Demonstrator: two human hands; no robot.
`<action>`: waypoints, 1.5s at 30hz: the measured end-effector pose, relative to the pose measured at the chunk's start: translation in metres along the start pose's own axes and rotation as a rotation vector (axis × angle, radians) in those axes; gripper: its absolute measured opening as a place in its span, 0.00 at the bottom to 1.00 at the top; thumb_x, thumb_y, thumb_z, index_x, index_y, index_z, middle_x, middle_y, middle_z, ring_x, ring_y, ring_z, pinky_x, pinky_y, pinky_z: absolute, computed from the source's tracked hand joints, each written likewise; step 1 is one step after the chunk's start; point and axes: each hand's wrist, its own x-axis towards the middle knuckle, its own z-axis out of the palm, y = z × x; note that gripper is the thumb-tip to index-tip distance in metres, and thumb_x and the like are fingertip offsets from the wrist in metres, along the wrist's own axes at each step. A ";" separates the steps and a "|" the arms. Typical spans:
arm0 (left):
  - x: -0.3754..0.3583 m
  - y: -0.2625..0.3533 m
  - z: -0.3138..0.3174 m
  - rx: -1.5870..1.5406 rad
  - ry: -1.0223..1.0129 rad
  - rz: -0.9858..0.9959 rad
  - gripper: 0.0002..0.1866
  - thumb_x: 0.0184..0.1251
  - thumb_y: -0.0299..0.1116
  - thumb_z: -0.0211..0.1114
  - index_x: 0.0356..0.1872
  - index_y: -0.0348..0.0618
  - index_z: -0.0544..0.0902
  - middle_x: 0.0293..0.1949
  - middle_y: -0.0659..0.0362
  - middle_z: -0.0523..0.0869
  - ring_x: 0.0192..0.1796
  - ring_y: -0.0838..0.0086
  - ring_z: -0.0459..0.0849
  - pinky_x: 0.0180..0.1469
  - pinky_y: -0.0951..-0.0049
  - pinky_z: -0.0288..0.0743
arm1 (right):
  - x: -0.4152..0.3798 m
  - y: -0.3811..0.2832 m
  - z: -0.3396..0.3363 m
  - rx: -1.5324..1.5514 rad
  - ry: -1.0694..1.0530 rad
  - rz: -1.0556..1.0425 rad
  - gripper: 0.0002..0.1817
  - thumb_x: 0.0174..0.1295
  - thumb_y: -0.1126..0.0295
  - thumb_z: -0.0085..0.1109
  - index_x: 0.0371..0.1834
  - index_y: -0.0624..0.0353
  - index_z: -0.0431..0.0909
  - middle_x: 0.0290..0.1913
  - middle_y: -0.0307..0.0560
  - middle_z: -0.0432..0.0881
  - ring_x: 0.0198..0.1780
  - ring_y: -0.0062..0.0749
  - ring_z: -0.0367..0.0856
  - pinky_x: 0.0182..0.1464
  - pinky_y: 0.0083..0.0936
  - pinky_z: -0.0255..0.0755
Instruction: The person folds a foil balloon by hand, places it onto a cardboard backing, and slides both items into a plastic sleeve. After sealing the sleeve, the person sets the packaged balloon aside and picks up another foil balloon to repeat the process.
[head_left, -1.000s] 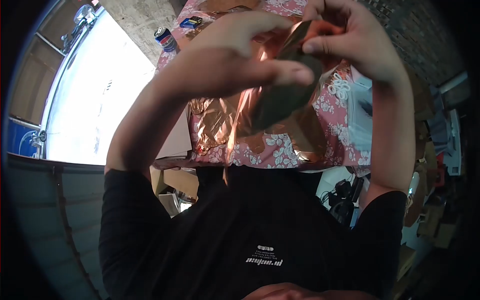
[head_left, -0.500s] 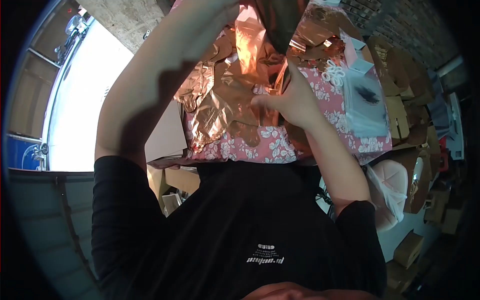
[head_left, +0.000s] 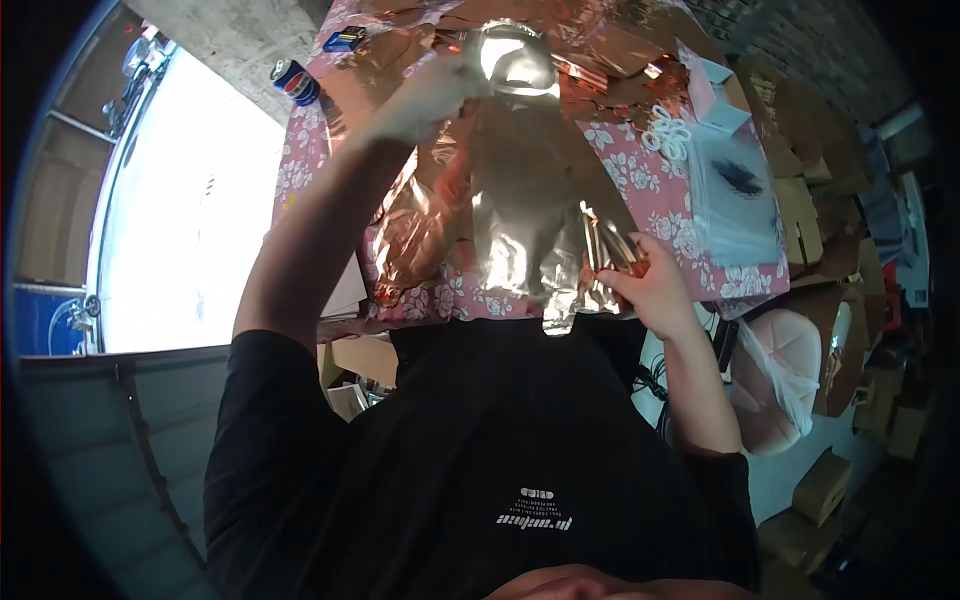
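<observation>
A shiny gold foil balloon, flat and uninflated, stretches from the far part of the table toward my body. Its rounded top end is beside my left hand, which grips the foil there; those fingers are partly blurred. At the near right edge, my right hand pinches a crinkled part of the foil between thumb and fingers. The near end hangs over the table's front edge, close to my black shirt. More crumpled copper-coloured foil lies to the left, under my left forearm.
A floral pink cloth covers the table. On its right are white rings, a clear plastic bag and an open white box. A soda can and a small blue box stand far left. Cardboard boxes line the right.
The foil balloon has been spread out lengthwise toward my body. My right hand has moved down and right along it; my left hand has come lower and the left forearm lies further from the middle.
</observation>
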 end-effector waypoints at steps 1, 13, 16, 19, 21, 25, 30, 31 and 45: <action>0.000 -0.014 0.003 0.000 -0.014 -0.002 0.14 0.74 0.38 0.77 0.45 0.37 0.89 0.31 0.62 0.88 0.33 0.79 0.87 0.36 0.74 0.80 | -0.004 0.006 0.004 -0.119 0.057 -0.071 0.23 0.68 0.80 0.73 0.64 0.68 0.78 0.51 0.44 0.90 0.48 0.24 0.89 0.50 0.26 0.83; -0.019 -0.029 0.035 0.485 0.243 -0.112 0.19 0.70 0.43 0.77 0.47 0.35 0.91 0.33 0.51 0.92 0.36 0.67 0.91 0.42 0.61 0.81 | -0.027 0.010 0.017 -0.671 0.437 -0.402 0.22 0.66 0.67 0.78 0.57 0.68 0.82 0.44 0.61 0.91 0.44 0.59 0.91 0.47 0.43 0.83; -0.009 -0.039 0.032 0.684 0.259 0.015 0.19 0.69 0.44 0.77 0.48 0.37 0.92 0.37 0.48 0.93 0.38 0.61 0.92 0.43 0.60 0.82 | -0.033 -0.005 0.019 -0.628 0.407 -0.282 0.21 0.68 0.66 0.77 0.56 0.68 0.82 0.44 0.62 0.91 0.43 0.59 0.91 0.45 0.45 0.83; -0.009 -0.034 0.033 0.708 0.303 0.030 0.21 0.68 0.43 0.78 0.53 0.39 0.91 0.44 0.45 0.94 0.45 0.54 0.93 0.48 0.58 0.84 | -0.032 -0.008 0.016 -0.648 0.345 -0.174 0.18 0.69 0.66 0.75 0.53 0.68 0.83 0.44 0.62 0.91 0.43 0.60 0.91 0.45 0.46 0.82; -0.006 -0.037 0.036 0.719 0.320 0.032 0.22 0.67 0.42 0.78 0.56 0.39 0.90 0.47 0.45 0.94 0.49 0.52 0.93 0.52 0.57 0.85 | -0.029 -0.007 0.011 -0.672 0.298 -0.126 0.17 0.69 0.65 0.75 0.50 0.68 0.83 0.43 0.62 0.90 0.42 0.60 0.90 0.45 0.46 0.81; -0.008 -0.031 0.043 0.771 0.360 0.032 0.25 0.66 0.41 0.78 0.60 0.39 0.88 0.51 0.43 0.94 0.56 0.49 0.93 0.59 0.55 0.85 | -0.027 0.000 0.006 -0.779 0.352 -0.323 0.15 0.68 0.65 0.74 0.44 0.66 0.83 0.39 0.62 0.88 0.41 0.61 0.87 0.45 0.49 0.79; -0.008 -0.024 0.045 0.843 0.313 0.005 0.24 0.67 0.41 0.78 0.59 0.37 0.88 0.52 0.41 0.93 0.56 0.45 0.91 0.58 0.51 0.84 | -0.027 0.001 0.002 -0.721 0.367 -0.199 0.15 0.66 0.65 0.75 0.42 0.65 0.82 0.36 0.61 0.86 0.41 0.61 0.86 0.45 0.50 0.79; -0.007 -0.024 0.045 0.875 0.308 -0.002 0.24 0.67 0.42 0.77 0.58 0.36 0.87 0.52 0.41 0.92 0.56 0.43 0.91 0.58 0.50 0.84 | -0.026 0.002 0.002 -0.714 0.360 -0.188 0.15 0.66 0.65 0.75 0.43 0.65 0.82 0.36 0.61 0.86 0.41 0.61 0.86 0.46 0.50 0.79; 0.000 -0.035 0.044 0.938 0.278 0.051 0.23 0.67 0.42 0.78 0.53 0.34 0.87 0.49 0.37 0.92 0.55 0.41 0.90 0.56 0.47 0.83 | -0.034 -0.003 0.000 -0.856 0.456 -0.202 0.30 0.59 0.63 0.81 0.62 0.62 0.81 0.52 0.59 0.87 0.55 0.59 0.85 0.59 0.49 0.80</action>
